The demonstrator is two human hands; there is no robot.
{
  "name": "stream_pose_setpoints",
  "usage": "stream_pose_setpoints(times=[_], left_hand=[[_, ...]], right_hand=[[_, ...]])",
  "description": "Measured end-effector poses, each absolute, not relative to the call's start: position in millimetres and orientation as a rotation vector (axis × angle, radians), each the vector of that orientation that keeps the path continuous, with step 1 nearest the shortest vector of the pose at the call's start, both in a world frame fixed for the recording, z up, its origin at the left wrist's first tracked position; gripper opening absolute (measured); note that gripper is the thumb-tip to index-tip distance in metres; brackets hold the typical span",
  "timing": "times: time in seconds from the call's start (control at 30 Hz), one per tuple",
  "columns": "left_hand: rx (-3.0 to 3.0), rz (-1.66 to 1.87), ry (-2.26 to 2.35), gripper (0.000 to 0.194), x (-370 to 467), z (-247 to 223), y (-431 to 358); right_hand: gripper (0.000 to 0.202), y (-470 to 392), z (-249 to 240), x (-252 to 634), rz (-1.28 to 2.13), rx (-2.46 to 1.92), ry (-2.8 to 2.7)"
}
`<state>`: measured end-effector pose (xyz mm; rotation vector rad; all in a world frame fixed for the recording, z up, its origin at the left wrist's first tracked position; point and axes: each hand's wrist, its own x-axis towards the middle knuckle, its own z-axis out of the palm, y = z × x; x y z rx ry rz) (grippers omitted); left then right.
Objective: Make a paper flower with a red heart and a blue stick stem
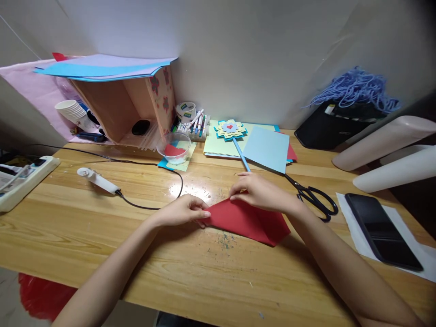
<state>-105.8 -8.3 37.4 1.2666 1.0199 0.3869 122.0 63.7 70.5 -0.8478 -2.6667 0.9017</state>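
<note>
A folded sheet of red paper lies on the table between my hands, its narrow end to the left and its wider end to the right. My left hand pinches the narrow left tip, thumb on top. At the upper edge my right hand closes its fingers on the paper. Just beyond the right hand is a layered paper flower on a blue stem. Black-handled scissors lie to the right, their tips partly under a light blue paper sheet.
A white glue gun with a black cord lies at left. Behind stand an open cardboard box, a clear bowl and markers. At right are a phone, white rolls and blue yarn.
</note>
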Motion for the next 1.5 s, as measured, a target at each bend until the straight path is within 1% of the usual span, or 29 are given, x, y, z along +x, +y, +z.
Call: stream_pose_setpoints(times=[0.07, 0.17, 0.27, 0.37, 0.43, 0.5, 0.57, 0.63, 0.67, 0.7, 0.77, 0.93, 1.07, 1.27, 1.4, 1.5], left_hand=[[1.418, 0.416, 1.052, 0.027, -99.5, 37.5, -11.3], [1.639, 0.476, 1.159, 0.030, -92.1, 33.1, -13.3], [1.698, 0.551, 1.305, 0.031, -91.5, 26.1, -10.7], [1.656, 0.697, 1.502, 0.031, -96.3, 21.6, -5.2], [1.639, 0.868, 1.635, 0.030, -99.9, 20.9, -2.4], [1.576, 1.042, 1.732, 0.029, -101.6, 21.3, -2.1], [1.453, 1.159, 1.783, 0.029, -100.0, 21.9, -4.7], [1.368, 1.226, 1.797, 0.029, -94.6, 21.7, -9.3], [1.356, 1.251, 1.796, 0.028, -90.7, 21.3, -12.0], [1.363, 1.272, 1.794, 0.027, -86.3, 20.6, -14.8], [1.404, 1.286, 1.778, 0.026, -77.3, 18.9, -19.9], [1.447, 1.243, 1.698, 0.026, -64.9, 16.6, -24.9], [1.423, 1.245, 1.676, 0.026, -68.6, 15.7, -20.5], [1.363, 1.275, 1.625, 0.029, -74.6, 13.9, -13.2], [1.278, 1.238, 1.613, 0.032, -73.8, 16.1, -13.9], [1.187, 1.192, 1.622, 0.033, -73.6, 17.1, -15.7]], right_hand=[[0.021, 56.4, 68.8, 115.9, 0.863, -0.762, -2.717], [0.021, 48.7, 64.8, 106.8, 0.728, -0.664, -2.760], [0.022, 49.3, 65.7, 104.2, 0.584, -0.641, -2.668], [0.025, 56.5, 74.3, 110.4, 0.518, -0.820, -2.356], [0.023, 61.5, 80.1, 116.5, 0.567, -1.041, -2.039], [0.024, 63.6, 81.6, 119.5, 0.825, -1.246, -1.816], [0.031, 60.3, 76.9, 116.0, 1.324, -1.350, -1.782], [0.036, 51.0, 66.6, 105.1, 1.839, -1.291, -1.808], [0.036, 44.8, 60.3, 97.8, 1.958, -1.233, -1.781], [0.037, 38.4, 54.0, 90.2, 1.986, -1.168, -1.751], [0.039, 26.9, 43.2, 77.2, 1.990, -1.017, -1.703], [0.045, 22.1, 33.6, 72.3, 1.855, -1.111, -1.670], [0.052, 40.0, 34.4, 83.9, 1.740, -1.166, -1.734], [0.042, 71.3, 45.3, 104.3, 1.566, -1.114, -1.687], [0.051, 84.8, 56.6, 119.3, 1.505, -1.161, -1.737], [0.053, 89.2, 54.8, 122.3, 1.479, -1.163, -1.571]])
